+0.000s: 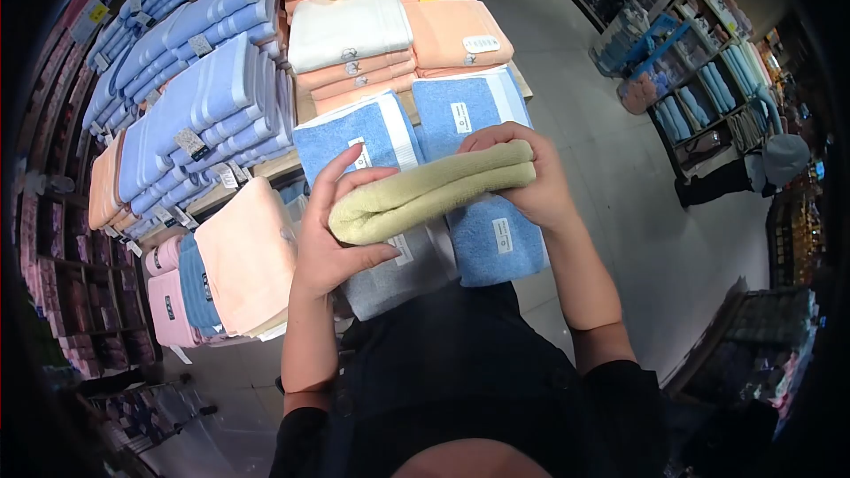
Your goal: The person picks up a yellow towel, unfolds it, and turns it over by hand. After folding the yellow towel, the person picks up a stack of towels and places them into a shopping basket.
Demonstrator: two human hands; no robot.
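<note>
A folded pale green towel [425,190] is held up in front of me, its thick folded edge facing the camera. My left hand [332,226] grips its left end, thumb below and fingers behind. At the other end my right hand [531,173] is wrapped around it. Beneath the green towel lie a grey folded towel [398,288] and a blue folded towel [498,248], each with a white label. Just beyond are two more blue towels with white bands, one on the left [345,128] and one on the right [478,102].
Stacks of periwinkle towels [195,115] fill the display's left side. Peach towels [452,31] and a white towel [350,31] are piled at the back. A peach towel [248,248] lies near left. Tiled floor [611,186] runs along the right, with shelves [708,88] beyond.
</note>
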